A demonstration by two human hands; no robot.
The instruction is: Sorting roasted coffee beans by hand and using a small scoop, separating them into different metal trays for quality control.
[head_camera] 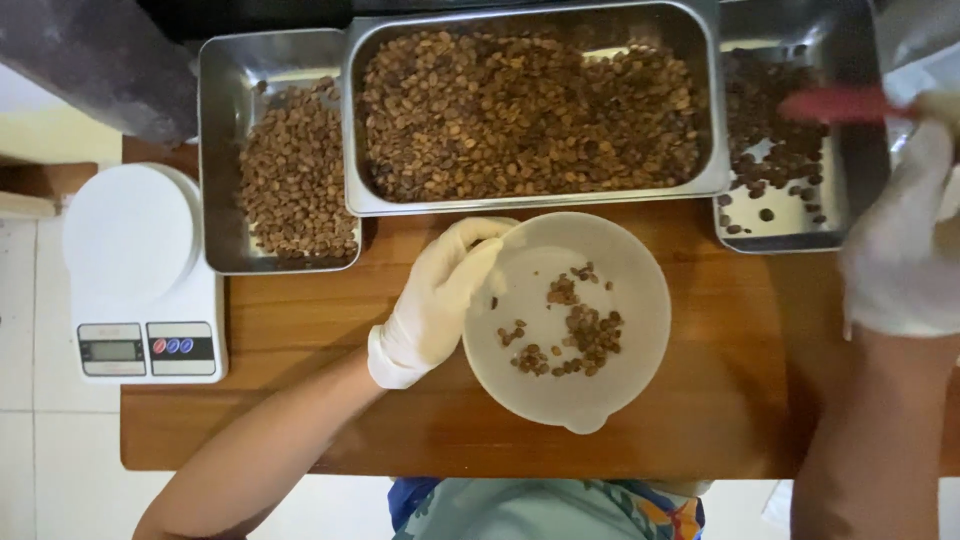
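Coffee beans (572,338), a small dark scatter of them, lie in the bottom of a round white bowl (640,300) that sits on the wooden worktop (300,330), just in front of the person's body. At the near edge of the view a patterned blue garment (560,508) shows under the worktop's rim. The left hand (435,305), in a thin white glove, has its grip closed on the bowl's left rim, fingers curled over the edge and thumb toward the inside. The right hand (900,240), also gloved in white, is raised at the far right and blurred; its grip is around a red handle (835,103) that reaches out over the right-hand tray, though what is at the end of that handle cannot be made out. To the left of the bowl, well apart, stands a white kitchen scale (140,270) with a round platform and a small display with buttons, hanging partly over the worktop's left edge. Beyond the bowl lie three steel trays side by side: a left tray (215,150) with light brown beans heaped toward its right side, a larger middle tray (530,196) filled with mixed brown beans, overlapping the left one, and a right tray (780,235) holding fewer, darker beans.
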